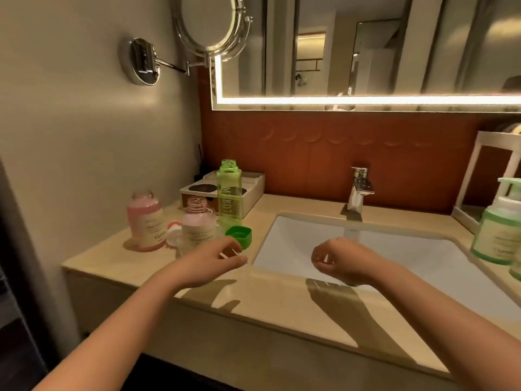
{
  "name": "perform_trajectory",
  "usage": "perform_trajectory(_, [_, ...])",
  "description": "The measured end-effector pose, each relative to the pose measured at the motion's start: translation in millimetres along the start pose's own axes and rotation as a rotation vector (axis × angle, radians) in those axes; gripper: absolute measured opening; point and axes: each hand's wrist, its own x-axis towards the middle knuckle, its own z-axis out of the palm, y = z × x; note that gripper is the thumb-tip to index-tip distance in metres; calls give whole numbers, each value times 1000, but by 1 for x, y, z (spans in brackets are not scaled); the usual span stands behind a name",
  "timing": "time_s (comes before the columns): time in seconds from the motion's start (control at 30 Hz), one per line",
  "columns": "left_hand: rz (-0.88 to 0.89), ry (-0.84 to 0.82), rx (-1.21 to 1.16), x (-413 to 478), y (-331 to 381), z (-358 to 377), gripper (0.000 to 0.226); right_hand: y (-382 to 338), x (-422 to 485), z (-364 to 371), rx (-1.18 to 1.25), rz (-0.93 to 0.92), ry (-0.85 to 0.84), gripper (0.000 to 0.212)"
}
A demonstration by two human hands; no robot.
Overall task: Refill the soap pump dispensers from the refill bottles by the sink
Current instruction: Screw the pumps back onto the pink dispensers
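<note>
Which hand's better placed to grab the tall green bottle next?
Probably left: left hand hovers by the green cap, just in front of the tall green bottle; right hand is over the sink.

1. It is a bathroom: a white basin [282,244] is sunk into a beige countertop [282,204], with a chrome tap [358,190] at its far edge.
2. A backlit wall mirror [366,46] hangs above, and a round swing-arm mirror [210,21] is fixed to the left wall.
3. Pink soap bottles [145,221] stand to the left of the basin and a green pump dispenser [499,230] to its right.
</note>
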Motion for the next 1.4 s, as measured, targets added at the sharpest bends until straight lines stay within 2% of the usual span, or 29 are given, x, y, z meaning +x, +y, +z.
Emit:
perform_trajectory(0.17, [-82,299,-114,-8,-49,-21,25,-29,40,15,41,-54,-37,22])
perform_trajectory(0.3, [-184,525,-202,1,-76,-25,61,-51,74,24,52,-68,-63,24])
perform_trajectory(0.47, [-195,564,-340,24,-85,-23,101,-68,107,29,47,-88,-87,24])
perform_trajectory(0.6, [-179,525,-437,46,-89,-22,114,-73,124,32,52,-96,-78,24])
perform_trajectory(0.7, [-185,557,-472,58,-90,-20,112,-73,134,32,64,-90,-50,23])
perform_trajectory(0.87, [-192,615,-481,66,-91,-16,87,-74,145,30,109,-87,-31,24])
perform_trajectory(1.0, [-161,610,-493,58,-92,-17,76,-80,155,29,178,-78,-1,26])
perform_trajectory(1.27, [-37,540,-533,22,-92,-23,64,-121,184,26,249,-79,56,35])
perform_trajectory(1.4, [-30,514,-557,14,-96,-26,64,-148,199,30,142,-57,52,35])
